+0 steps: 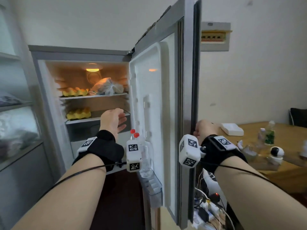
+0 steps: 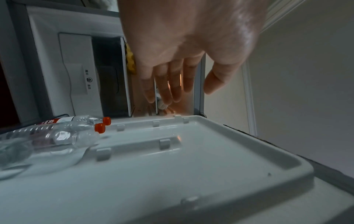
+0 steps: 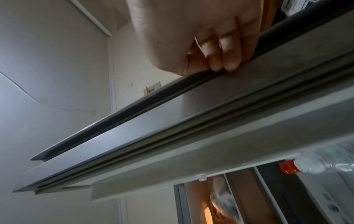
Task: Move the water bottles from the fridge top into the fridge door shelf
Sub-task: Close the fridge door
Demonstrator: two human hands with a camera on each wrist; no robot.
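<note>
The two clear plastic water bottles with red caps (image 1: 135, 140) already stand side by side in the white fridge door shelf (image 1: 153, 186). Your left hand (image 1: 113, 119) hangs empty, fingers relaxed and spread, before the lit fridge interior; your right hand (image 1: 205, 129) grips the grey fridge door's edge (image 1: 191, 97). In my judgement placement is complete: next, withdraw the left hand and swing the door shut.

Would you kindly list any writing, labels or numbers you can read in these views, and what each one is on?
None can be quoted.
Water bottle red label: white characters, cut off, unreadable.
Fridge control panel: small printed marks, too small.
Wrist camera blocks: black-and-white coded squares, no words.
</note>
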